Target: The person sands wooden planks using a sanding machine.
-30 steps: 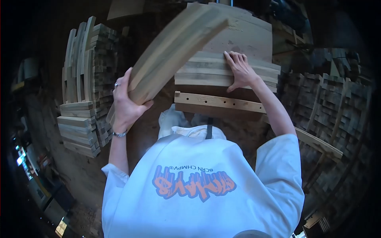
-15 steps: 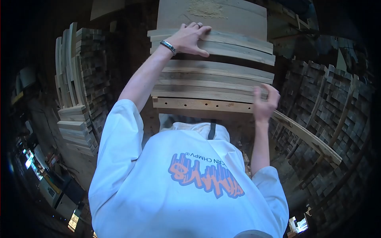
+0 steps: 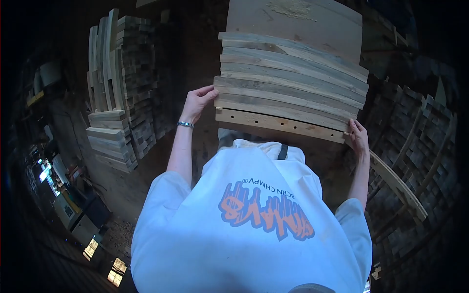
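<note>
Several wooden slats lie side by side across a board in front of me. At their left end, my left hand has its thumb and fingers closed on the end of a wooden slat. My right hand grips the right end of a slat near the front, its fingertips close to the last strip. Along the front edge runs a wooden rail with a row of dark holes, just below my right fingertips.
Sawdust lies on the bare board beyond the slats. Tall stacks of cut wood stand at the left and the right. A long plank slants beside my right arm.
My left hand has come off the far slats to their left end. My right hand has settled at the right end. The gap between the slats has closed.
</note>
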A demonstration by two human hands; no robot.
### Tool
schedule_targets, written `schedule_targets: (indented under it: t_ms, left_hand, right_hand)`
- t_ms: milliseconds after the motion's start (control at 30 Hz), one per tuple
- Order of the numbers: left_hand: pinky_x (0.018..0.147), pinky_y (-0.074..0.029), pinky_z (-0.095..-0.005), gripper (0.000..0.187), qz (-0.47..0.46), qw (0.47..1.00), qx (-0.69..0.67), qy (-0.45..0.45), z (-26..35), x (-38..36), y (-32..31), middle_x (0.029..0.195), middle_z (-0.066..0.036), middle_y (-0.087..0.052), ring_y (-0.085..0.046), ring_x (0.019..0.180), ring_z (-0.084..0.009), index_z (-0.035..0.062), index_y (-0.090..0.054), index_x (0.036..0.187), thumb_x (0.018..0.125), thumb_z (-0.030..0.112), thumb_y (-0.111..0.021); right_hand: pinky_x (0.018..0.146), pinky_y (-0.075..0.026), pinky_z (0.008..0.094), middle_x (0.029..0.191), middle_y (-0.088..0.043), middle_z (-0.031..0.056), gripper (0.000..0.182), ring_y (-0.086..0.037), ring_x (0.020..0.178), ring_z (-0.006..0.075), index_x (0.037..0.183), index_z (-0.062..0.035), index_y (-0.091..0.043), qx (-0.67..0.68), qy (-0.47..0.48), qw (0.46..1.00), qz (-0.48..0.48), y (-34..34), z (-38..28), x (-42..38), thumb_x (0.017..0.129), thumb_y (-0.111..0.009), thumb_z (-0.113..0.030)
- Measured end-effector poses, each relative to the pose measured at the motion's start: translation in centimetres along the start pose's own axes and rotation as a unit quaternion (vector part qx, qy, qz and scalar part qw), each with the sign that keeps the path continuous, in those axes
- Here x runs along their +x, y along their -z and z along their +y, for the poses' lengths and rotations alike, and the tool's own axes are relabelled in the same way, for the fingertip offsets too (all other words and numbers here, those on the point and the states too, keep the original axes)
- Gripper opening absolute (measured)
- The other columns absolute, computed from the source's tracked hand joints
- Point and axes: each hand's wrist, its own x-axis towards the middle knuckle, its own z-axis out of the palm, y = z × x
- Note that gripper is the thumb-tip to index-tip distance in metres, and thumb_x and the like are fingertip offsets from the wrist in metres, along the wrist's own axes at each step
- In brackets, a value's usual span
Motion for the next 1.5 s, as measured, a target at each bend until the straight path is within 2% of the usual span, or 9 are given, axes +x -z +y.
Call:
schedule_targets:
  t_ms: [33, 267, 367, 467, 667, 1000, 1200, 1400, 1500]
  left_hand:
    - [0.090, -0.049, -0.0285, 0.044, 0.000, 1.000, -0.004, 0.002, -0.1, 0.0, 0.0, 0.112, -0.011, -0.064, -0.061, 0.101, -0.0147, -0.0059, -0.058, 0.120, 0.084, 0.015, -0.071]
    - [0.090, -0.050, -0.0277, 0.039, -0.034, 0.989, -0.144, 0.013, 0.4, 1.3, 0.2, 0.108, -0.012, -0.064, -0.062, 0.099, -0.0161, -0.0062, -0.058, 0.118, 0.084, 0.008, -0.069]
    - [0.089, -0.050, -0.0269, 0.038, -0.018, 0.989, -0.143, 0.011, 1.1, 1.6, -0.3, 0.108, -0.012, -0.064, -0.062, 0.099, -0.0157, -0.0063, -0.057, 0.118, 0.084, 0.007, -0.069]
    - [0.089, -0.050, -0.0262, 0.040, -0.014, 0.994, -0.109, -0.018, 1.2, 2.2, -0.3, 0.108, -0.011, -0.064, -0.063, 0.098, -0.0151, -0.0061, -0.057, 0.119, 0.084, 0.009, -0.070]
    - [0.088, -0.051, -0.0268, 0.043, -0.036, 0.996, -0.078, -0.013, 2.5, 3.4, -0.2, 0.108, -0.010, -0.065, -0.063, 0.095, -0.0142, -0.0052, -0.057, 0.121, 0.085, 0.016, -0.070]
    - [0.088, -0.050, -0.0287, 0.046, -0.001, 0.999, -0.029, -0.023, 3.2, 3.9, -0.5, 0.112, -0.012, -0.064, -0.062, 0.099, -0.0155, -0.0065, -0.056, 0.121, 0.085, 0.018, -0.070]
    - [0.092, -0.046, -0.0274, 0.044, -0.117, 0.986, -0.120, 0.004, 3.2, 5.6, -0.1, 0.119, -0.011, -0.059, -0.057, 0.106, -0.0144, -0.0075, -0.049, 0.126, 0.091, 0.017, -0.059]
    - [0.094, -0.045, -0.0291, 0.041, -0.051, 0.993, -0.100, -0.025, 4.1, 6.3, -1.0, 0.116, -0.010, -0.061, -0.058, 0.106, -0.0154, -0.0053, -0.053, 0.124, 0.092, 0.020, -0.061]
    - [0.094, -0.046, -0.0296, 0.039, -0.030, 0.992, -0.117, -0.035, 5.1, 6.8, -1.2, 0.114, -0.010, -0.062, -0.058, 0.105, -0.0156, -0.0056, -0.056, 0.121, 0.090, 0.018, -0.064]
  right_hand:
    - [0.056, -0.030, 0.0157, 0.083, -0.056, -0.0095, 0.025, -0.042, 0.067, -0.0017, 0.102, -0.0070, -0.065, 0.006, 0.018, 0.999, 0.036, -1.7, -0.8, -0.8, 0.091, -0.063, -0.030]
    - [0.050, -0.026, 0.0164, 0.084, -0.056, -0.0092, 0.036, -0.037, 0.059, -0.0023, 0.109, -0.0039, -0.063, -0.057, 0.011, 0.997, 0.046, -0.9, -1.1, 0.7, 0.089, -0.065, -0.034]
    - [0.076, -0.041, 0.0211, 0.102, -0.059, -0.0003, 0.053, -0.052, 0.089, 0.0061, 0.124, 0.0026, -0.053, -0.073, 0.081, 0.991, 0.072, -0.9, -1.5, 2.8, 0.088, -0.065, -0.035]
    - [0.095, -0.036, 0.0259, 0.114, -0.058, 0.0047, 0.057, -0.049, 0.110, 0.0120, 0.128, 0.0028, -0.049, -0.025, 0.046, 0.999, -0.002, -0.6, -2.1, 2.7, 0.089, -0.064, -0.036]
    - [0.095, -0.037, 0.0258, 0.120, -0.057, 0.0039, 0.050, -0.050, 0.110, 0.0113, 0.128, 0.0017, -0.050, 0.103, 0.116, 0.988, 0.010, -1.0, -5.2, 4.1, 0.093, -0.058, -0.033]
    - [0.081, -0.039, 0.0206, 0.104, -0.061, -0.0015, 0.036, -0.054, 0.095, 0.0054, 0.115, -0.0030, -0.060, -0.071, 0.058, 0.996, 0.000, -2.0, -7.3, 4.1, 0.090, -0.064, -0.030]
    - [0.088, -0.042, 0.0246, 0.106, -0.061, 0.0002, 0.035, -0.054, 0.101, 0.0085, 0.114, -0.0044, -0.059, -0.013, 0.038, 0.999, -0.001, -0.4, -6.0, 5.7, 0.089, -0.066, -0.027]
    - [0.060, -0.035, 0.0175, 0.093, -0.060, -0.0056, 0.034, -0.049, 0.075, 0.0011, 0.111, -0.0072, -0.062, 0.050, 0.118, 0.992, 0.019, -1.2, -7.8, 7.6, 0.089, -0.065, -0.033]
    - [0.044, -0.019, 0.0173, 0.077, -0.056, -0.0115, 0.030, -0.026, 0.050, -0.0026, 0.102, -0.0088, -0.066, -0.043, 0.119, 0.992, 0.008, -1.0, -7.7, 8.2, 0.089, -0.064, -0.036]
